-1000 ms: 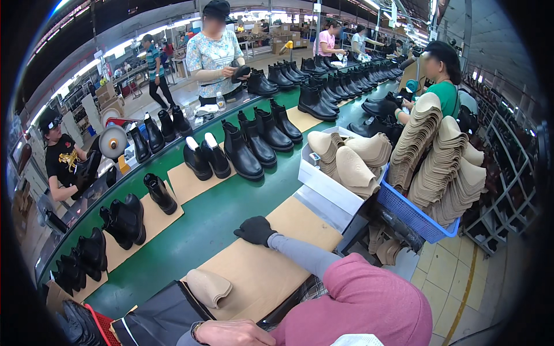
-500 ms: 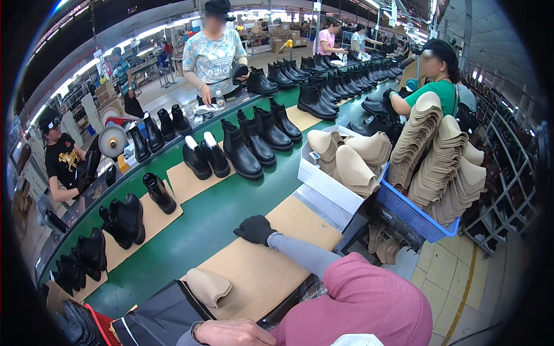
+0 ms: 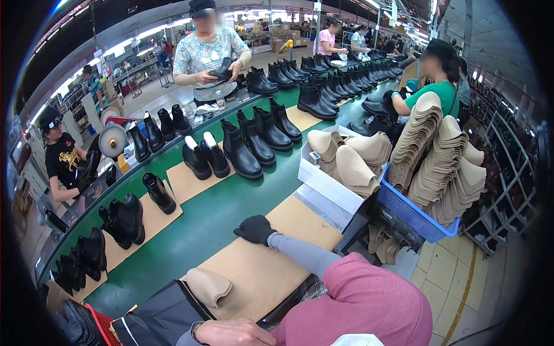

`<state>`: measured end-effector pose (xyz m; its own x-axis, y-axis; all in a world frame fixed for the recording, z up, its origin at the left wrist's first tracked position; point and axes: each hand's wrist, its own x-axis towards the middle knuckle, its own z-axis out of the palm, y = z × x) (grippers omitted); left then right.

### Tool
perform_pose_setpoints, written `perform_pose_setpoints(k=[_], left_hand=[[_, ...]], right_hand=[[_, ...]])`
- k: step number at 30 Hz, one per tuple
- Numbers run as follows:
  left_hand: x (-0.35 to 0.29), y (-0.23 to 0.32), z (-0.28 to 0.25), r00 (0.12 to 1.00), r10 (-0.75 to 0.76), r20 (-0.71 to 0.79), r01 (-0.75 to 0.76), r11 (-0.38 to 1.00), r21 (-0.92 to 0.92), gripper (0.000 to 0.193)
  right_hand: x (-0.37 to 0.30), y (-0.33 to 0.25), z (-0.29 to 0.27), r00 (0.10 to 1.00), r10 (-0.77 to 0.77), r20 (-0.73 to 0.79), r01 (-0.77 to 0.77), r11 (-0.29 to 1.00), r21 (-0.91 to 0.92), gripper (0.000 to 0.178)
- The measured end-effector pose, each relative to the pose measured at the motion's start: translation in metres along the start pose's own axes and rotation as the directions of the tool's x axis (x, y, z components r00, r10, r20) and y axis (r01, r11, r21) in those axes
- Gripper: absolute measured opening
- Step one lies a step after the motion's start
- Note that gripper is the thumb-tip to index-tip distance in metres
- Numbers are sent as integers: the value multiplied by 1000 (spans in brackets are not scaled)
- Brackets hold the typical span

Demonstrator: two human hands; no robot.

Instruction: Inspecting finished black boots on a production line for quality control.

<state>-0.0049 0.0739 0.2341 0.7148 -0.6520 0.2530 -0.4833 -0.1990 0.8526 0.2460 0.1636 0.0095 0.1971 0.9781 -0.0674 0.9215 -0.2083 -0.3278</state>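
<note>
On a long green table point(image 3: 254, 193), a tan cardboard sheet point(image 3: 262, 262) lies in front of me, and near its left end sits a small nested stack of beige moulded shoe inserts point(image 3: 206, 286), rounded side up, touched by neither of my hands. The step in hand looks like a pause with my weight leaned on the sheet; to do it well, I judge, the pressure should be even so the cardboard does not skid, and the stack would handle best cupped around its sides, since thin nested shells could slip or dent if pinched. My right arm, in a grey sleeve point(image 3: 300, 255) below a pink top point(image 3: 372, 291), reaches forward and across to the left; its black-gloved right hand point(image 3: 254, 230) rests knuckles-up at the sheet's far edge, fingers seemingly curled — whether they grip that edge I cannot tell. My bare left hand point(image 3: 234, 333), a bracelet point(image 3: 196, 331) at the wrist, is tucked close against me at the lower edge, back upward, its fingertips hidden, so its grip cannot be told. Further right stand a white box point(image 3: 329, 193) and a blue plastic basket point(image 3: 412, 219) heaped with similar inserts; black ankle boots point(image 3: 239, 151) line the table's far side.
</note>
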Motion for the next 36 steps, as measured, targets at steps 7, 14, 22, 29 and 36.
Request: perform_pose_setpoints(k=[7, 14, 22, 29, 36], left_hand=[[-2, -3, 3, 1000, 7, -21, -7, 1000, -14, 16], [-1, -3, -1, 1000, -5, -7, 5, 1000, -11, 16], [-6, 6, 9, 998, -23, -60, 24, 1000, 12, 24], [-11, -14, 19, 997, 57, -58, -60, 997, -55, 33], [-13, -19, 23, 997, 65, -49, -67, 997, -43, 33]], right_hand=[[-3, 1, -3, 1000, 8, 13, -8, 1000, 2, 50], [-3, 3, -5, 1000, 20, -3, -20, 1000, 16, 50], [13, -13, 17, 995, -56, -87, 60, 997, 41, 48], [0, 0, 6, 994, -30, -101, 24, 998, -64, 51], [1, -13, -2, 998, -15, -60, 11, 998, -60, 49]])
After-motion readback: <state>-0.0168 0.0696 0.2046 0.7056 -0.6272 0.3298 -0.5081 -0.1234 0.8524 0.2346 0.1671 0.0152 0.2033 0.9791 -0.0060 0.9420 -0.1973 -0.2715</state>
